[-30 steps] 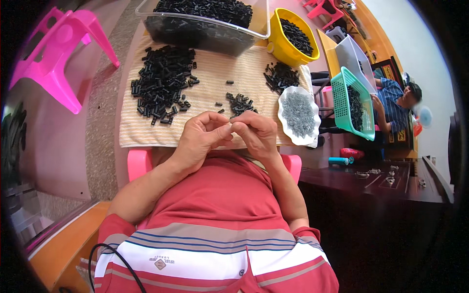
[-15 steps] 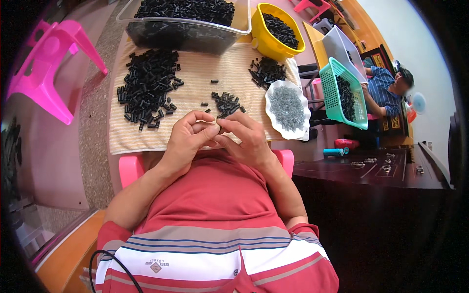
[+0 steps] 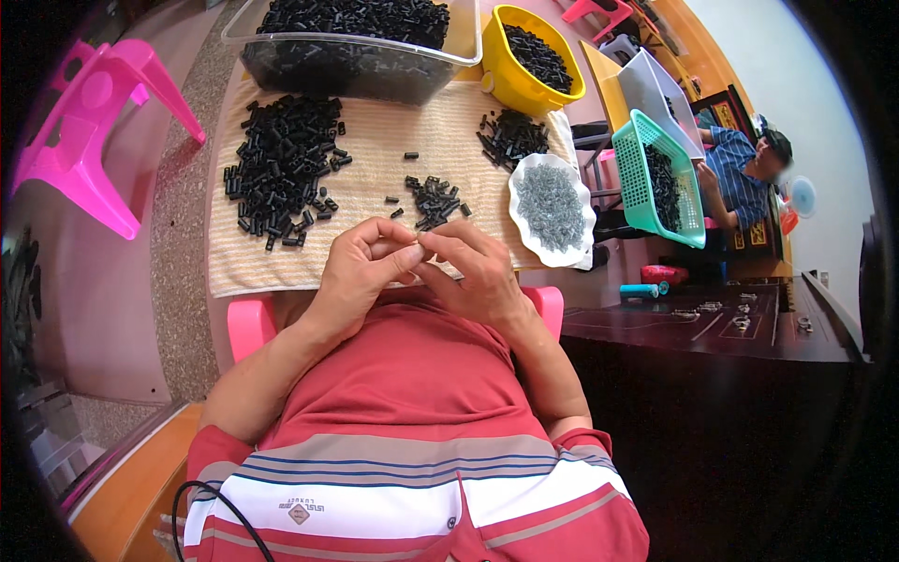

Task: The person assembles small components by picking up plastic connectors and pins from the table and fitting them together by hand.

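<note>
Centrally, just below the frame's middle, the left hand [image 3: 361, 267] and right hand [image 3: 473, 272] meet fingertip to fingertip over the near edge of the striped cloth [image 3: 375, 159] on the tabletop; both grips are pinched shut on a small part [image 3: 419, 249], mostly hidden, so its long axis cannot be told; held close, probably for fine fitting. Within easy reach lie a small pile of black pieces [image 3: 433, 199], a big heap [image 3: 281, 169] at upper left, and a white scalloped dish [image 3: 552, 211] of grey bits at right; a clear bin [image 3: 356, 47] and yellow bowl [image 3: 534, 56] sit along the top.
</note>
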Demonstrator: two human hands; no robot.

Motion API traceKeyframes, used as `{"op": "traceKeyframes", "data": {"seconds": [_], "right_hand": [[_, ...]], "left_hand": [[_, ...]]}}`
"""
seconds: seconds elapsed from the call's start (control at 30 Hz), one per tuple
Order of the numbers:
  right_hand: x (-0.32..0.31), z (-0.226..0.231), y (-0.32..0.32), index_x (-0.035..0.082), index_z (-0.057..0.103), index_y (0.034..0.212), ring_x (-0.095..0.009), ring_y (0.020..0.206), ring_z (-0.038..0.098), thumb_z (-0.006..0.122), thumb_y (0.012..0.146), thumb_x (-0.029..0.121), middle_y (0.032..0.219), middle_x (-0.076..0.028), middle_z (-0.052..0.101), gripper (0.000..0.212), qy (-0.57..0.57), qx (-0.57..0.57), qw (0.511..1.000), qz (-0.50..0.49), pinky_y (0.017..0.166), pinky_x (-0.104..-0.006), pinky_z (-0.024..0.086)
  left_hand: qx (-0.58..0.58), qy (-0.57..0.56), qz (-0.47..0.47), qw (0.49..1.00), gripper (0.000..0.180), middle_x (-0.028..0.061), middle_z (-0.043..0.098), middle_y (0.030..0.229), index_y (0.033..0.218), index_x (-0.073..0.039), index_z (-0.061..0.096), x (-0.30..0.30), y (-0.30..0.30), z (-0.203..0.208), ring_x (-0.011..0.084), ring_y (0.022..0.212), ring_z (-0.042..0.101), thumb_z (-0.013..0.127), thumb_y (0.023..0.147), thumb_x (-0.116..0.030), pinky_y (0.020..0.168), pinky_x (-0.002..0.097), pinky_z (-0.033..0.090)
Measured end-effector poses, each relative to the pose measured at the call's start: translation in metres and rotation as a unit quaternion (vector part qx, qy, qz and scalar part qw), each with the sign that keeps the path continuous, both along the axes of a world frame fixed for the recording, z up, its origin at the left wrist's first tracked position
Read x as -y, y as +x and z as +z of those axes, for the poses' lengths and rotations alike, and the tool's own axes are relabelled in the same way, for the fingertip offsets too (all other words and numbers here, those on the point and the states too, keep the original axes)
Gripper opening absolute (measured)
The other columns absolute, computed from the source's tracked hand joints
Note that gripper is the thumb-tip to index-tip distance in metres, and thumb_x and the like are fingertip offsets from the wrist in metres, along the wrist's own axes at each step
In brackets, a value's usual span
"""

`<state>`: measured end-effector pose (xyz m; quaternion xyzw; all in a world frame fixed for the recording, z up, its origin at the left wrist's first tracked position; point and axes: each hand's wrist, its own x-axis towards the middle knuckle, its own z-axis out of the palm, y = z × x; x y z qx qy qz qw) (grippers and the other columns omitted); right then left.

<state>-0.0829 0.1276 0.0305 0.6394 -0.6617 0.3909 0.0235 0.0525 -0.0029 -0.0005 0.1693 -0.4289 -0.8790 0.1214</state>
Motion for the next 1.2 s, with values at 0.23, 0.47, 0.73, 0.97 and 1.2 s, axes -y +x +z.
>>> {"op": "traceKeyframes", "data": {"seconds": [0.23,0.47,0.73,0.97,1.2], "right_hand": [[-0.002,0.0,-0.001,0.004,0.066,0.099,-0.028,0.073,0.067,0.078,0.072,0.003,0.086,-0.012,0.065,0.03,0.011,0.014,1.0,-0.006,0.062,-0.0365,0.054],[-0.007,0.002,-0.002,0.003,0.068,0.098,-0.024,0.072,0.066,0.08,0.074,0.006,0.087,-0.01,0.066,0.027,0.025,-0.019,0.999,-0.008,0.061,-0.0343,0.053],[-0.04,0.021,-0.036,0.002,0.068,0.1,-0.029,0.077,0.069,0.08,0.077,0.005,0.094,-0.013,0.067,0.026,0.089,-0.032,0.99,-0.102,0.067,-0.0354,0.056],[-0.079,0.036,-0.08,0.004,0.068,0.11,-0.035,0.103,0.063,0.076,0.081,0.019,0.111,-0.014,0.067,0.034,0.258,-0.138,0.906,-0.306,0.087,-0.0434,0.051],[-0.088,0.022,-0.098,0.003,0.069,0.107,-0.035,0.1,0.063,0.071,0.084,0.021,0.106,-0.013,0.067,0.029,0.314,-0.146,0.884,-0.314,0.086,-0.0436,0.05]], "left_hand": [[-0.006,0.009,-0.006,1.0,0.016,0.0053,0.07,0.094,0.105,-0.003,0.061,-0.002,0.0,0.004,0.0077,0.079,0.065,0.068,0.094,-0.012,0.07,0.021,0.054],[0.008,-0.035,0.002,0.999,0.013,0.0027,0.068,0.089,0.099,-0.002,0.062,0.0,0.001,0.0,0.0068,0.076,0.063,0.071,0.09,-0.005,0.068,0.0212,0.054],[0.013,-0.014,-0.012,1.0,0.013,0.0041,0.069,0.088,0.1,-0.002,0.064,-0.003,0.0,0.005,0.0103,0.076,0.067,0.071,0.089,-0.005,0.069,0.023,0.056],[0.016,0.0,-0.019,1.0,0.014,0.006,0.071,0.087,0.101,-0.002,0.066,-0.005,0.001,0.001,0.0117,0.076,0.068,0.072,0.089,-0.006,0.071,0.0248,0.057],[0.008,-0.009,-0.021,1.0,0.013,0.0067,0.071,0.087,0.1,-0.001,0.066,-0.006,0.0,0.0,0.0122,0.076,0.068,0.071,0.089,-0.006,0.072,0.0255,0.058]]}}
